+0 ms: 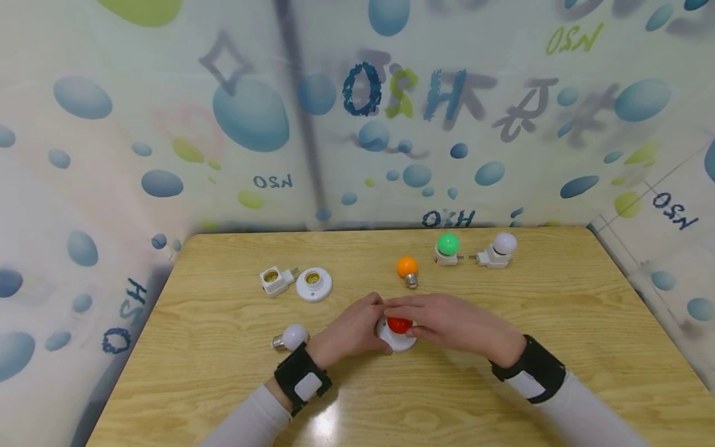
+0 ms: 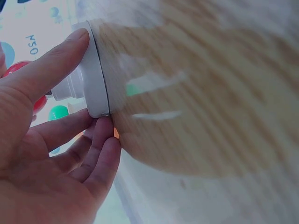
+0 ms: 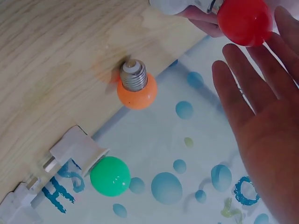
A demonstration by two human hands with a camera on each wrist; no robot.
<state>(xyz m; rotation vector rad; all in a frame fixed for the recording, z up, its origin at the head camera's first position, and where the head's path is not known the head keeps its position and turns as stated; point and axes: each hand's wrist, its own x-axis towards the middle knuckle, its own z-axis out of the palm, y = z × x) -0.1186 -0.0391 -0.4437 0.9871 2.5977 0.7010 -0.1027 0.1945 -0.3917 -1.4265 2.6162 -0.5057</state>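
Observation:
A red light bulb [image 1: 399, 325] sits upright in a round white lamp holder [image 1: 398, 343] on the table. My left hand [image 1: 350, 329] grips the holder's base from the left; the left wrist view shows the thumb on one side of its rim [image 2: 96, 79] and fingertips on the other. Around the red bulb [image 3: 245, 21], my right hand [image 1: 447, 320] has its thumb and fingers at the glass, gripping it from the right. In the right wrist view, that thumb is hidden and some fingers are fairly straight. The bulb's screw base is mostly hidden.
Beyond the hands lies an orange bulb [image 1: 407, 268]. Farther right stand plug-in sockets with a green bulb [image 1: 448, 243] and a white bulb [image 1: 504, 243]. At left are a plug-in socket [image 1: 274, 283], another round holder [image 1: 314, 287] and a loose white bulb [image 1: 295, 336].

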